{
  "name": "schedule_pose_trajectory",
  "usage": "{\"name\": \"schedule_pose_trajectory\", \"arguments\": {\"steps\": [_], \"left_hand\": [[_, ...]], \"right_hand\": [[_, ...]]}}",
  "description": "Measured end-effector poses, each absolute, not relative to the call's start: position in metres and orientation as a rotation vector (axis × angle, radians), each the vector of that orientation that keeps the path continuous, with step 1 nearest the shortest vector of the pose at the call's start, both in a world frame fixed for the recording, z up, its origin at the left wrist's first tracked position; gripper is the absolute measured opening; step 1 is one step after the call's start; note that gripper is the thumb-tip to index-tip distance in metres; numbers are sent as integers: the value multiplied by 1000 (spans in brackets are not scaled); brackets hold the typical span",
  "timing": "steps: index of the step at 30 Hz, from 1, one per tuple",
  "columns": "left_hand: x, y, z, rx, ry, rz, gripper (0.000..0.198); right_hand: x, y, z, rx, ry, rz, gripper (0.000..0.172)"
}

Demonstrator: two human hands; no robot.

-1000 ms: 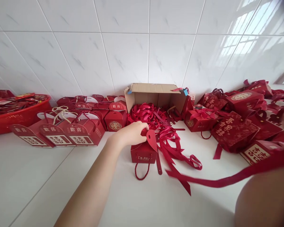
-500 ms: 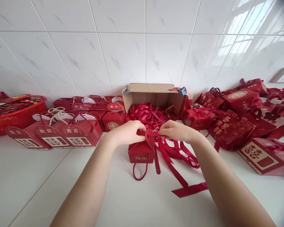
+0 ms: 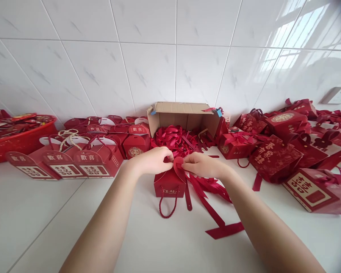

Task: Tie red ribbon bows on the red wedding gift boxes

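A small red gift box [image 3: 169,186] with gold lettering stands upright in front of me, a twisted red cord handle [image 3: 167,217] hanging from its front. My left hand [image 3: 157,160] is closed at the left of the box's top, its fingertips pinching the rounded flap there. From the other side my right hand [image 3: 200,165] pinches the same top flaps [image 3: 178,163] near their rounded edge. Exactly which layers lie between the fingers is hidden. A flat red strap [image 3: 189,197] with a small hole lies against the box's right side, beside loose red ribbons [image 3: 213,204].
Behind my hands an open cardboard carton [image 3: 184,108] holds tangled red ribbon [image 3: 173,136]. Finished-looking red boxes [image 3: 93,170] line the left, near a red plastic basin [image 3: 22,138]. More red boxes [image 3: 307,189] crowd the right. A tiled wall [image 3: 147,72] rises behind.
My right hand has moved slightly left and down, closer to the box's top, and the strip it stretched out to the right no longer shows. My left hand has barely moved.
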State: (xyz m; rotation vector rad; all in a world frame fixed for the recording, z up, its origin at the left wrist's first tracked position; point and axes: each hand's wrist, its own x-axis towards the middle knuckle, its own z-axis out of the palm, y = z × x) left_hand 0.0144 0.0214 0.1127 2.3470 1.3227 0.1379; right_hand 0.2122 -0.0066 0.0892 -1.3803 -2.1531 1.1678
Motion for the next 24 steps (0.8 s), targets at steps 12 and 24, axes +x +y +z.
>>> {"name": "schedule_pose_trajectory", "arguments": {"steps": [12, 24], "left_hand": [[18, 5, 126, 2483, 1237, 540, 15], [3, -8, 138, 2223, 1669, -102, 58]], "right_hand": [[213, -6, 87, -1154, -2076, 803, 27], [229, -21, 115, -754, -1577, 805, 15]]}}
